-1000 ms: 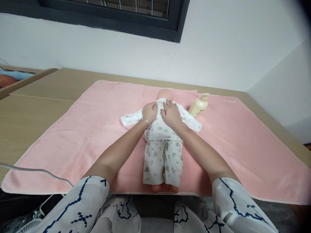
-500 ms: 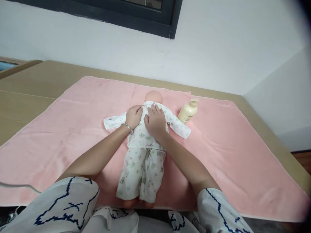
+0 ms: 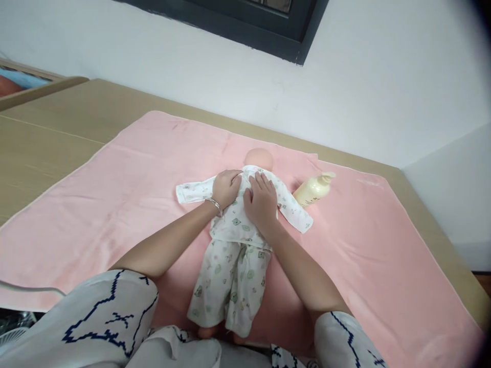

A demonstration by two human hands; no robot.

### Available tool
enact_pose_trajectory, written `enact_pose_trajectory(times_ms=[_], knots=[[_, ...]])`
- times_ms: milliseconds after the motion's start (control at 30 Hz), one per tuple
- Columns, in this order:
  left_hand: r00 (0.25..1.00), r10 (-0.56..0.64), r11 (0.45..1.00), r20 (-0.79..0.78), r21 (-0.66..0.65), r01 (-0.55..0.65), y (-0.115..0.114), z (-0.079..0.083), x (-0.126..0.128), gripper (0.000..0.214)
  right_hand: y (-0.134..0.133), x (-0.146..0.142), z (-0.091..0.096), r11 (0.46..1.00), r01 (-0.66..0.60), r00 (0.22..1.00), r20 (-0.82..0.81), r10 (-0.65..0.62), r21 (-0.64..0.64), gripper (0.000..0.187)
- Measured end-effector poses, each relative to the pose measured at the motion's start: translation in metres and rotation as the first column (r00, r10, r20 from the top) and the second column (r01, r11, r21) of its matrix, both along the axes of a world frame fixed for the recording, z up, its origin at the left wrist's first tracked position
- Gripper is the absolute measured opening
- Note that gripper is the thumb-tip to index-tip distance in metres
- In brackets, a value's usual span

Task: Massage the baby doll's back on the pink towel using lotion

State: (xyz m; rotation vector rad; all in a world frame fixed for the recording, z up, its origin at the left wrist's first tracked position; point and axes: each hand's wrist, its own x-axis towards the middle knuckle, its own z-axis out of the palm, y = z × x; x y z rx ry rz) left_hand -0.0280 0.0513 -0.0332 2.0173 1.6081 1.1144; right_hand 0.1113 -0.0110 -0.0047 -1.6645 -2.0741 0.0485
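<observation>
A clothed doll (image 3: 237,225) lies on a pink blanket (image 3: 115,199), head toward twelve o'clock. The right hand (image 3: 262,200) rests open on it; the left hand (image 3: 225,188) curves over its ten-o'clock side, whether gripping cannot be told.

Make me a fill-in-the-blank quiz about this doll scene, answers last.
The doll lies on a cloth coloured ____.
Of the left hand and right hand, the one wearing a bracelet is the ____.
Hands resting on the doll number ____.
The pump bottle is nearer the ____ hand.
Answers: pink; left; two; right.
</observation>
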Motion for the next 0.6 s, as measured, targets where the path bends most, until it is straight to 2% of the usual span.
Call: enact_pose_trajectory(times_ms=[100, 233, 433, 600], knots=[[0.999, 0.011, 1.0, -0.051, 0.008, -0.01, -0.0017, -0.0017, 0.0032, 0.036, 0.0008, 0.0013, -0.0002, 1.0, 0.004, 1.0, -0.007, -0.004, -0.001, 0.052], [0.996, 0.004, 0.996, -0.087, 0.087, 0.003, -0.0041, -0.0068, 0.0044, 0.031, -0.0003, 0.0022, 0.0002, 0.999, 0.031, 0.999, -0.02, -0.03, 0.041, 0.05], [0.993, -0.097, 0.986, -0.064, 0.133, 0.105, -0.0073, -0.0089, 0.0007, 0.023, -0.004, 0.0046, -0.0051, 0.992, 0.06, 0.991, -0.129, -0.046, 0.107, 0.047], [0.994, -0.104, 0.987, -0.021, 0.118, 0.105, -0.0086, -0.0086, 0.0015, 0.02, -0.0056, 0.0078, -0.0095, 0.987, 0.085, 0.987, -0.146, -0.065, 0.133, 0.046]])
